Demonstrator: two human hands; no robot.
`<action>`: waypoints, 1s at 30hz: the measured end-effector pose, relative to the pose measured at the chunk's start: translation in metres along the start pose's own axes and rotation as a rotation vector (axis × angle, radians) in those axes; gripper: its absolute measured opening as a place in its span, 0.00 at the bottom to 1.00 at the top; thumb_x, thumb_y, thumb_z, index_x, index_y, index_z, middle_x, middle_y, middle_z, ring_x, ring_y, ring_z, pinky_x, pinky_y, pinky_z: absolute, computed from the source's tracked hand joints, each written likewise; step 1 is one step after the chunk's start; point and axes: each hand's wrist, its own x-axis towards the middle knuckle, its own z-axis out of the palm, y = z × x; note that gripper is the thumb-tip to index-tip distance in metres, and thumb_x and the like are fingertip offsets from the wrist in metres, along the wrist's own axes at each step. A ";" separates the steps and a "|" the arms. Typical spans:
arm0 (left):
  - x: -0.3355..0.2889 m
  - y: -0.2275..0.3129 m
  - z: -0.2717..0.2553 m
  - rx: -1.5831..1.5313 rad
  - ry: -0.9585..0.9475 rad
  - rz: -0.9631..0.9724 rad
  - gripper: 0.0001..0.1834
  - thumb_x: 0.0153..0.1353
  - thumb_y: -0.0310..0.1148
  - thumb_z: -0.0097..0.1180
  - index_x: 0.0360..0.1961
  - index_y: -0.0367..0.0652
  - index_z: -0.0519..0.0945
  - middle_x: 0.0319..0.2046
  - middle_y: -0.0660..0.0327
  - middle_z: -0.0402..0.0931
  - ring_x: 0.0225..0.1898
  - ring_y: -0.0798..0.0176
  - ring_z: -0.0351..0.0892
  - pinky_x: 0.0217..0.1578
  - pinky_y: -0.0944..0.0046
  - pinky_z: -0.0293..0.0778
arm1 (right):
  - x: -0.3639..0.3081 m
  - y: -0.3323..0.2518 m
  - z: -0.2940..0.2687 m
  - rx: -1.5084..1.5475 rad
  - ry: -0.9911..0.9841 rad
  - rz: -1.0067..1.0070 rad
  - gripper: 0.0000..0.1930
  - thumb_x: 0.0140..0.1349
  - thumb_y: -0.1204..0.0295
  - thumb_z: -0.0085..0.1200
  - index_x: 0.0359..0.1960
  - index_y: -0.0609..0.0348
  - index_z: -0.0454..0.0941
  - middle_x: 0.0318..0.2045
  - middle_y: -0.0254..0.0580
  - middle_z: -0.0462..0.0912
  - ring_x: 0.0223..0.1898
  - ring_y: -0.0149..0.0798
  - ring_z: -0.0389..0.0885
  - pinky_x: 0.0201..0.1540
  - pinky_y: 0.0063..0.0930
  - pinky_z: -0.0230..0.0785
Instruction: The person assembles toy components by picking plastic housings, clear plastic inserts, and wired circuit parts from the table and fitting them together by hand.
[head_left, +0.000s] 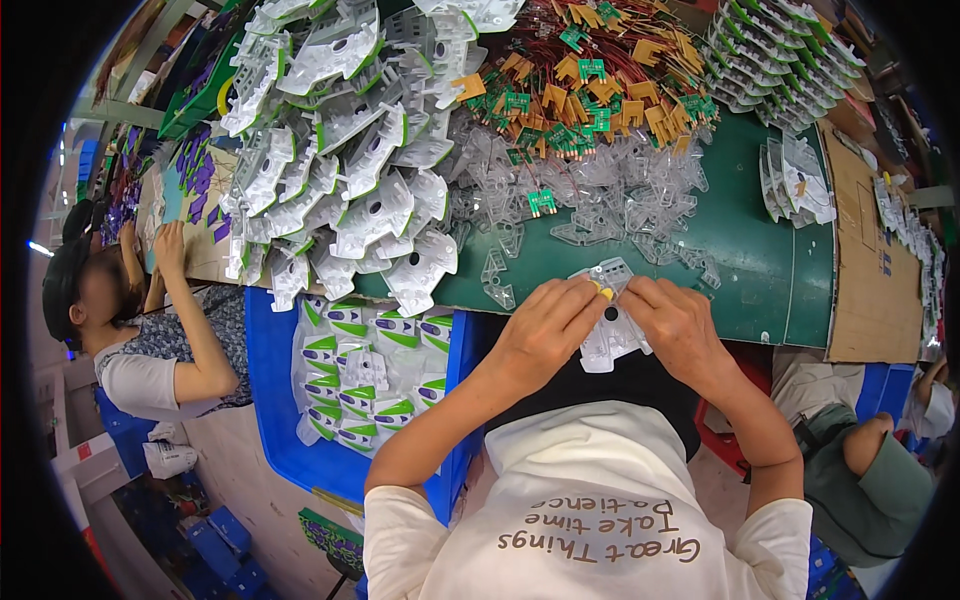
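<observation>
At the table's near edge I hold a white plastic housing (610, 342) in front of my body. My left hand (540, 325) is closed, its fingertips pressed on the housing's upper left part. From the other side my right hand (682, 330) pinches its upper right edge. A small yellow bit (604, 291) shows by the left fingertips; I cannot tell what it is. Just beyond my hands lie clear plastic pieces (655, 215). Behind those is a heap of green circuit boards and orange-yellow tabs (590, 95) with red wires.
White housings with green edges (375, 215) are piled high at the left, overhanging the green table (755, 275). More are stacked (780, 65) at the far right. A blue bin (275, 400) below holds green-and-white parts. Cardboard (875, 260) lies right. A co-worker (160, 330) sits left.
</observation>
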 end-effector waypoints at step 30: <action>0.010 -0.016 0.014 -0.248 -0.175 -0.090 0.38 0.51 0.20 0.58 0.66 0.47 0.66 0.41 0.59 0.79 0.41 0.56 0.71 0.45 0.58 0.65 | -0.014 0.001 -0.022 0.256 0.033 0.164 0.14 0.49 0.74 0.62 0.38 0.65 0.80 0.39 0.47 0.76 0.37 0.47 0.80 0.37 0.36 0.73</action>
